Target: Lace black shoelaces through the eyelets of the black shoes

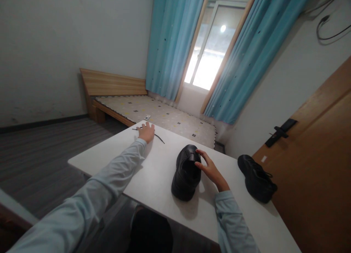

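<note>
A black lace-up style shoe (184, 183) stands on the white table (161, 172), its heel end towards me. My right hand (208, 167) grips its right side, with thumb and fingers at the rim of the opening near the tongue. No lace shows in this shoe, though its front is partly hidden. Near the table's far edge, my left hand (147, 132) lies over a thin black shoelace (159, 138), fingers spread; the lace's ends stick out on both sides. The part under the palm is hidden.
A second black shoe (256, 178), with its lace in, lies at the table's right. Beyond the table is a bed (170, 116) with a small pale object (147, 117) near its edge. A wooden door (309, 161) stands close on the right.
</note>
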The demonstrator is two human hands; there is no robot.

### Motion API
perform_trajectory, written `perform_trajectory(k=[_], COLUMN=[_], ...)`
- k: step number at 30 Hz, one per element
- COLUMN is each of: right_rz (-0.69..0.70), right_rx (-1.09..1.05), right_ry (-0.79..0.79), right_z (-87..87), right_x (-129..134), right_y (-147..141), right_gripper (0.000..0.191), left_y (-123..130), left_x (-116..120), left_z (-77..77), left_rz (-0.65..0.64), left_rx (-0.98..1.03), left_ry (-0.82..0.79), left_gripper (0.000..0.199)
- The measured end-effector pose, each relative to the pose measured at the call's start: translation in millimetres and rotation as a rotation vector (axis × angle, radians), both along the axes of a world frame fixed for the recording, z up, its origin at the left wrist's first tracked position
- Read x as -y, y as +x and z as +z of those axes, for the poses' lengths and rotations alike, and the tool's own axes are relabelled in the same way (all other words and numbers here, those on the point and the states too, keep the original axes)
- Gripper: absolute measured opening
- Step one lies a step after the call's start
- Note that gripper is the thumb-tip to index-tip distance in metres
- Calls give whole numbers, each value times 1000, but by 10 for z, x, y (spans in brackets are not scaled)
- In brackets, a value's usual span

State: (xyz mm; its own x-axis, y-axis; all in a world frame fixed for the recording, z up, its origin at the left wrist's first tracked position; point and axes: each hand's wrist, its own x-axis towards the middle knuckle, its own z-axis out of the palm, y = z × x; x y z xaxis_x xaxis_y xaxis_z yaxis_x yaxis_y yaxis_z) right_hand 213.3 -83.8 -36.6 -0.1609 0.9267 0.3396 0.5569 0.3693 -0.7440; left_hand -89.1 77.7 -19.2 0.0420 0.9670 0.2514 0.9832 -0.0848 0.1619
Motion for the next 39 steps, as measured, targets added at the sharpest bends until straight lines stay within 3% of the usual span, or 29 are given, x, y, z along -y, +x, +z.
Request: perform_trajectory(k=[2, 4, 11, 13, 16, 19, 25, 31, 39], right_rz=[-6, -12, -18, -11, 9, 7, 23, 24, 1], right_rx=[1, 0, 6, 10, 16, 29, 24, 16, 30], right_ry=[-2, -3, 0, 4, 17, 24, 38, 3, -34], right_z=[7, 13, 18, 15, 15, 18, -11, -36, 35], right_x=[0, 2, 7, 5, 7, 14, -6, -14, 33], right_y=[-3, -10, -24, -19, -13, -17, -15, -45, -82], right_gripper=[57, 57, 56, 56, 57, 55, 56, 52, 50], left_y=[111, 240, 701, 804, 928, 1015, 1112, 1187, 1195], left_x=[84, 200, 896, 1134, 1422, 1576, 1622, 1657, 1697], left_z=[66, 167, 597, 677, 722, 701, 666, 598, 570], left_rz=[-66, -184, -790, -1008, -1194, -1210, -1073, -941, -942], left_rx=[-52, -49, 131, 141, 35, -51, -156, -261, -308], left_ry=[153, 196, 68, 30, -76, -73, -153, -200, -218], left_gripper=[42, 39, 19, 13, 9, 10, 13, 33, 24])
